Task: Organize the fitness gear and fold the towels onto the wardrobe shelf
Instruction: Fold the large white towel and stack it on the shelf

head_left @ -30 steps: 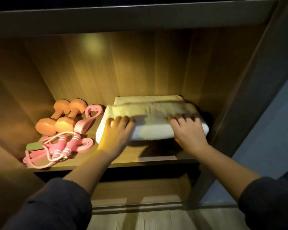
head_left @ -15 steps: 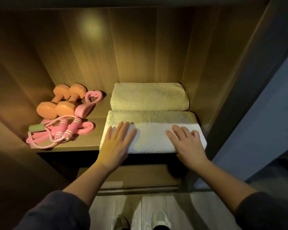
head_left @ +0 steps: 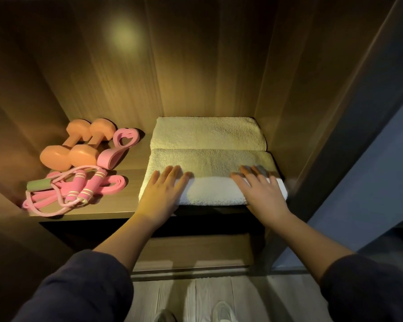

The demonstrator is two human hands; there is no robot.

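Observation:
Two folded pale towels lie on the right half of the wooden wardrobe shelf [head_left: 116, 213]. The back towel [head_left: 207, 133] sits against the rear wall. The front towel [head_left: 209, 177] reaches the shelf's front edge. My left hand [head_left: 163, 194] lies flat on the front towel's left end with straight fingers. My right hand [head_left: 258, 191] lies flat on its right end the same way. On the shelf's left half sit two orange dumbbells [head_left: 75, 145], a pink heart-shaped grip band [head_left: 119, 147] and a pink skipping rope [head_left: 72, 191].
The wardrobe's dark right side panel [head_left: 349, 126] stands close beside the towels. A lower shelf [head_left: 196, 249] shows under the front edge. Pale floorboards and my shoes [head_left: 221, 312] are at the bottom of the view.
The view has tipped down and the back towel shows fully. Both hands have gone from gripping the front towel's edge to lying flat on top of it.

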